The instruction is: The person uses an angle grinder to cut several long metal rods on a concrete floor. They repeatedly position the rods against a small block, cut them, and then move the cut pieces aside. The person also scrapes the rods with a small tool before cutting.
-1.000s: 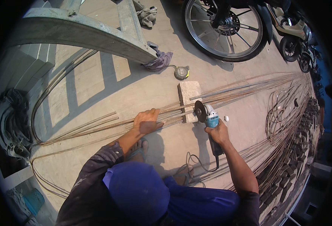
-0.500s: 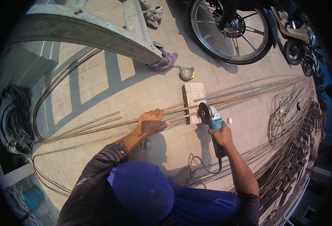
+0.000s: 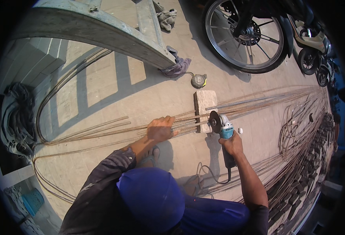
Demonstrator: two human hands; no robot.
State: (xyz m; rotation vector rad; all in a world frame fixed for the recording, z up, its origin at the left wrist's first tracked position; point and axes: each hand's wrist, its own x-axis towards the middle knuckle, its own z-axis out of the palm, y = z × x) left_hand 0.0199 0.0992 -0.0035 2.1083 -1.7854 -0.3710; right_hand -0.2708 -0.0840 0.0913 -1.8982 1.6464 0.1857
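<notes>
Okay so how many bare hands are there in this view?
2. The left hand lies over the thin, rusty-brown metal rods; the right hand grips the teal-and-black angle grinder with its dark round disc. No other hand shows.

The pale floor (image 3: 153, 102) is lit by the sun. A block (image 3: 206, 98) is set flat on it, with long, thin rods (image 3: 258, 102) laid across both. Near the block, a tape measure (image 3: 198, 80) and a white lump (image 3: 240, 130) are seen — and a pile (image 3: 290, 168) of more rods is spread on the right.
</notes>
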